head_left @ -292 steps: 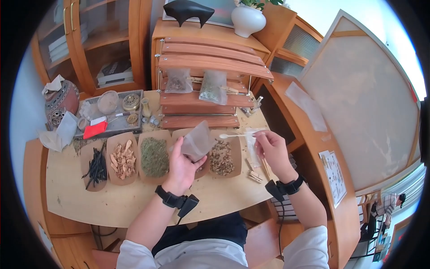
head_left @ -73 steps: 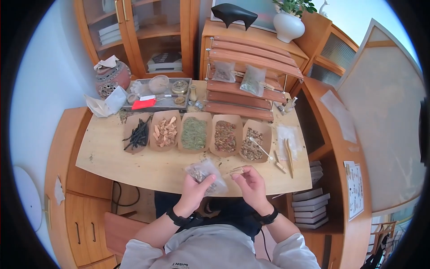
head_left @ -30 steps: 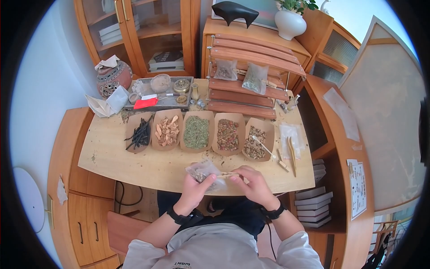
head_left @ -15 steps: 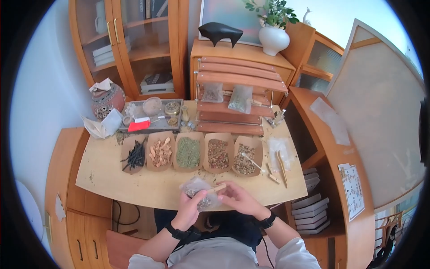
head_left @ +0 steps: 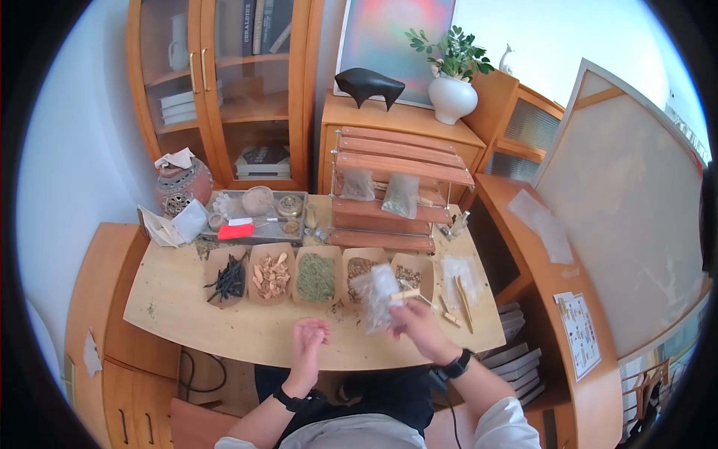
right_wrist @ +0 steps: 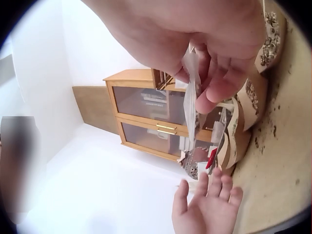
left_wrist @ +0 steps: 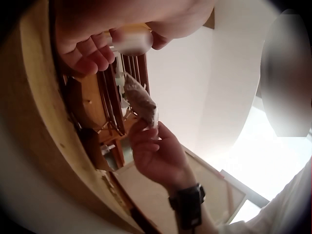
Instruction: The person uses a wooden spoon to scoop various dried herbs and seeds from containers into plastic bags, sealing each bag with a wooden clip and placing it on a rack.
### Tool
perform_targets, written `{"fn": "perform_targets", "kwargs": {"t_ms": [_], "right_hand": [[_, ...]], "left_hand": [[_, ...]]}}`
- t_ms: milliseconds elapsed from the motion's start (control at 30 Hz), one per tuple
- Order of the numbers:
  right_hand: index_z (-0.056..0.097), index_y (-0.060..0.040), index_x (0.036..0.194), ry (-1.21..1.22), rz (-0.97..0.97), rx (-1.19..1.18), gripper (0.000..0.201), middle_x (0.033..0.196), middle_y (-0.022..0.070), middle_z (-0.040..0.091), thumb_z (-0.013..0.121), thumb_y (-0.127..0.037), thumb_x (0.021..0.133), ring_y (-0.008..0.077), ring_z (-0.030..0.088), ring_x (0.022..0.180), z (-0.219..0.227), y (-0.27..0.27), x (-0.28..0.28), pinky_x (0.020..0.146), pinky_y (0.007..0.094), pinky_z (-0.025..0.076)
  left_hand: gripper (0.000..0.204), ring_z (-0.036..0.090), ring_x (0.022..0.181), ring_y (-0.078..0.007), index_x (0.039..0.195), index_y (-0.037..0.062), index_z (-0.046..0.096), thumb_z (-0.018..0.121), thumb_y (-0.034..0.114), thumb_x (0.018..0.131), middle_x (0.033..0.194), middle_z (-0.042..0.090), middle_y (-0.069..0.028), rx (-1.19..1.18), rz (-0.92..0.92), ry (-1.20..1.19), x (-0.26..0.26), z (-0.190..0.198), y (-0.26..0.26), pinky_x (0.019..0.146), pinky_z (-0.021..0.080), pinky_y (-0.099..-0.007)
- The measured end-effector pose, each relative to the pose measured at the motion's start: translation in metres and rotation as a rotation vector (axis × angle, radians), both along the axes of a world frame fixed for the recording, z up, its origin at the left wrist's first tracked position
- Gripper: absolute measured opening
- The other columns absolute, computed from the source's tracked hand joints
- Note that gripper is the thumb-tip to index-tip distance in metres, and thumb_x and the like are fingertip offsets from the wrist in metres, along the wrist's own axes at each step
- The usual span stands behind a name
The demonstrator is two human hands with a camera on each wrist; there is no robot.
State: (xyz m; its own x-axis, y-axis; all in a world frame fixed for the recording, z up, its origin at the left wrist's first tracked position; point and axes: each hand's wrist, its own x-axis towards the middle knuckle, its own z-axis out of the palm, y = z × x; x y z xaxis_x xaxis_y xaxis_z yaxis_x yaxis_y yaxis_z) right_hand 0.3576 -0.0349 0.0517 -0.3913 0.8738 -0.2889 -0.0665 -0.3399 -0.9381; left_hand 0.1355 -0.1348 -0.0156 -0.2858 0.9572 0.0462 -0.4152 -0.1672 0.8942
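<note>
My right hand (head_left: 420, 328) pinches a translucent sachet (head_left: 372, 299) of dried plant bits, held up over the two right-hand trays in the head view. A wooden clothespin (head_left: 405, 295) is at the sachet's edge, by the fingertips. From the right wrist, the sachet (right_wrist: 192, 100) appears edge-on between thumb and fingers. My left hand (head_left: 309, 346) is empty above the table's front, fingers loosely bent; the right wrist view shows its palm (right_wrist: 208, 212) with fingers spread. Two other filled sachets (head_left: 401, 196) hang from clothespins on the slatted wooden rack (head_left: 383, 241).
Paper trays hold black strips (head_left: 226, 278), pale chips (head_left: 271, 275), green herb (head_left: 315, 277) and other dried bits. Right of them lie tweezers (head_left: 465, 303), loose clothespins (head_left: 451, 319) and clear bags (head_left: 460, 271). A grey tray (head_left: 262, 233) of small items stands behind, beside a patterned pot (head_left: 183, 183).
The left hand has let go of the sachet. The right hand, which brought a clothespin to it, now holds it farther forward and to the right. The head view has tipped up.
</note>
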Motion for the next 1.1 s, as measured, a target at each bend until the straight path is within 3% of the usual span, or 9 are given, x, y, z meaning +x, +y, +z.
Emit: {"fn": "perform_targets", "kwargs": {"t_ms": [167, 300, 433, 467, 567, 667, 767, 867, 1100], "right_hand": [[0.059, 0.0023, 0.107, 0.017, -0.003, -0.062, 0.022, 0.092, 0.0103, 0.066, 0.055, -0.017, 0.099, 0.0177, 0.064, 0.071, 0.0, 0.094, -0.014, 0.059, 0.0287, 0.05], [0.058, 0.0029, 0.108, 0.049, -0.027, -0.074, 0.024, 0.093, 0.0122, 0.065, 0.057, -0.019, 0.099, 0.0195, 0.065, 0.073, -0.009, 0.164, -0.047, 0.058, 0.0303, 0.05], [0.057, 0.0043, 0.112, 0.04, -0.044, -0.1, 0.028, 0.093, 0.0161, 0.065, 0.058, -0.02, 0.098, 0.0214, 0.066, 0.079, 0.0, 0.19, -0.085, 0.061, 0.0321, 0.051], [0.054, 0.007, 0.115, -0.086, 0.012, -0.074, 0.039, 0.095, 0.0213, 0.065, 0.062, -0.026, 0.096, 0.0228, 0.068, 0.082, 0.0, 0.193, -0.091, 0.067, 0.0352, 0.055], [0.057, 0.0078, 0.112, -0.765, 0.157, 0.273, 0.045, 0.098, 0.024, 0.067, 0.067, -0.029, 0.09, 0.0292, 0.07, 0.086, 0.008, 0.185, -0.103, 0.076, 0.0412, 0.058], [0.063, 0.0049, 0.106, -1.073, 0.014, 1.21, 0.041, 0.098, 0.0228, 0.07, 0.07, -0.029, 0.084, 0.0357, 0.07, 0.09, -0.04, 0.192, -0.1, 0.082, 0.0442, 0.057], [0.068, -0.0031, 0.105, -1.238, 0.25, 0.956, 0.033, 0.102, 0.0185, 0.071, 0.069, -0.027, 0.082, 0.0368, 0.068, 0.098, -0.024, 0.192, -0.108, 0.085, 0.0445, 0.056], [0.069, -0.0088, 0.11, -1.37, 0.264, 0.809, 0.033, 0.104, 0.0178, 0.071, 0.069, -0.028, 0.083, 0.0338, 0.068, 0.101, -0.008, 0.182, -0.118, 0.086, 0.0432, 0.056], [0.07, -0.0106, 0.109, -1.409, 0.248, 0.791, 0.029, 0.105, 0.017, 0.072, 0.065, -0.028, 0.086, 0.0336, 0.068, 0.102, -0.006, 0.188, -0.119, 0.086, 0.0433, 0.055]], "left_hand": [[0.02, 0.055, 0.095, -0.0126, 0.113, 0.0054, 0.048, 0.059, 0.006, 0.095, 0.105, 0.057, -0.0053, 0.101, 0.145, 0.259, -0.017, -0.035, 0.001, 0.085, 0.044, -0.0268], [0.021, 0.056, 0.094, -0.0129, 0.111, 0.0039, 0.049, 0.061, 0.004, 0.093, 0.105, 0.057, -0.0057, 0.132, 0.127, 0.387, -0.016, -0.037, -0.002, 0.086, 0.045, -0.0273], [0.022, 0.056, 0.094, -0.0133, 0.111, 0.0035, 0.049, 0.062, 0.005, 0.093, 0.105, 0.057, -0.006, 0.129, 0.118, 0.399, -0.021, -0.031, -0.005, 0.085, 0.045, -0.0279], [0.022, 0.056, 0.094, -0.0133, 0.111, 0.0035, 0.049, 0.062, 0.005, 0.093, 0.105, 0.057, -0.0061, 0.126, 0.12, 0.381, -0.023, -0.033, -0.005, 0.085, 0.045, -0.028], [0.023, 0.056, 0.095, -0.0135, 0.112, 0.0035, 0.049, 0.062, 0.005, 0.094, 0.105, 0.057, -0.0063, 0.116, 0.066, 0.261, -0.026, -0.041, -0.006, 0.086, 0.046, -0.028], [0.023, 0.056, 0.095, -0.0136, 0.112, 0.0035, 0.049, 0.062, 0.005, 0.094, 0.106, 0.057, -0.0065, 0.149, 0.051, 0.31, -0.024, -0.044, -0.006, 0.086, 0.046, -0.028], [0.023, 0.056, 0.095, -0.0136, 0.112, 0.0036, 0.049, 0.062, 0.005, 0.094, 0.105, 0.057, -0.0062, 0.145, 0.037, 0.303, -0.023, -0.046, -0.005, 0.086, 0.046, -0.028], [0.023, 0.057, 0.096, -0.0135, 0.112, 0.0033, 0.049, 0.062, 0.005, 0.094, 0.104, 0.058, -0.006, 0.14, 0.037, 0.301, -0.025, -0.044, -0.005, 0.087, 0.046, -0.0279], [0.021, 0.057, 0.095, -0.0136, 0.111, 0.0028, 0.05, 0.062, 0.005, 0.094, 0.105, 0.058, -0.0063, 0.123, 0.06, 0.313, -0.023, -0.04, -0.006, 0.087, 0.046, -0.0276]]}}
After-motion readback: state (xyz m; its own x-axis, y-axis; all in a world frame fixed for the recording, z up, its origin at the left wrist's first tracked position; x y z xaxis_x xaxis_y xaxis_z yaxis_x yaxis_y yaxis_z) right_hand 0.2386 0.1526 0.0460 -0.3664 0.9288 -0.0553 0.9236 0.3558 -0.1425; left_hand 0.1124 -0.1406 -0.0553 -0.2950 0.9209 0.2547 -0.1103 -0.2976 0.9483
